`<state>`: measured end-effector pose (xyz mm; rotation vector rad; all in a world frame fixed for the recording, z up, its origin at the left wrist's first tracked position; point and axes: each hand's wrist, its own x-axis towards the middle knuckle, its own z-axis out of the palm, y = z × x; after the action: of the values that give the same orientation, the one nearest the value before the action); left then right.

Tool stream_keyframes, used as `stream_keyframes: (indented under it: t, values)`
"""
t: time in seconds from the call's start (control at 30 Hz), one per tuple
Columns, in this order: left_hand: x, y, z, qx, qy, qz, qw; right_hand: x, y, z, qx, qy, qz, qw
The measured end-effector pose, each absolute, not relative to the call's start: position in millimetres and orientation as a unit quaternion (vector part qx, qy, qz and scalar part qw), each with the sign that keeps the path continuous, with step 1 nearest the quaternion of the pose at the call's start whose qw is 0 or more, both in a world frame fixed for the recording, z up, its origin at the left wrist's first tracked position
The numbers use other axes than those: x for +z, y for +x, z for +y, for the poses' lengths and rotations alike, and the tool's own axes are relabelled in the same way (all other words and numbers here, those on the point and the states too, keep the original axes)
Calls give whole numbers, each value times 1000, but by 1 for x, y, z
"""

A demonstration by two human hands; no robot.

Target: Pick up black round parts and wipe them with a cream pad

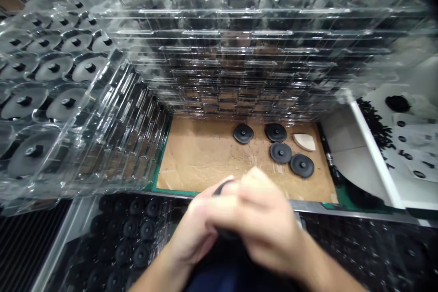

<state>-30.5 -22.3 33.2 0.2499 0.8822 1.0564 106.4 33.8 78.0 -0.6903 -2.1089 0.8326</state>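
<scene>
My left hand (196, 221) and my right hand (265, 219) are together in front of the bench's near edge. Between them they grip a dark piece (223, 187), of which a thin curved black edge shows; it looks like one of the black rounded discs, but most of it is hidden. The right hand's fingers are bent over it and smeared by motion. Beyond the hands, several black rounded discs with a small central knob, such as this disc (281, 152), lie on the cardboard sheet (195, 155). Beside them is a cream wedge-shaped piece (304, 142).
Tall stacks of clear plastic trays (239, 50) with round grey parts stand behind and at the left (112, 141). On the right is a white-walled bin (374, 155) near small black pieces (374, 123). Below the bench edge lies a tray of black discs (130, 228).
</scene>
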Motion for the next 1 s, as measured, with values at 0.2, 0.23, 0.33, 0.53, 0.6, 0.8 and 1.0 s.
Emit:
stream_keyframes:
  t: [0.2, 0.23, 0.33, 0.53, 0.6, 0.8, 1.0]
  values:
    - [31, -35, -26, 563, 64, 351, 746, 4, 130, 41, 404, -537, -686, 280]
    - [31, -36, -26, 567, 61, 351, 743, -8, 131, 35, 412, -527, -693, 268]
    - [29, -38, -25, 566, 53, 351, 744, -30, 132, 14, 431, -511, -701, 248]
    - [33, -34, -21, 555, 58, 365, 745, 27, 127, 14, 375, -569, -649, 338]
    - [36, -32, -21, 554, 60, 370, 744, 59, 117, 16, 312, -521, -676, 419]
    - [39, -35, -19, 552, 68, 408, 724, 90, 93, 16, 388, -339, -795, 321]
    - [40, -35, -17, 537, 64, 389, 746, 85, 94, 19, 293, -347, -807, 378]
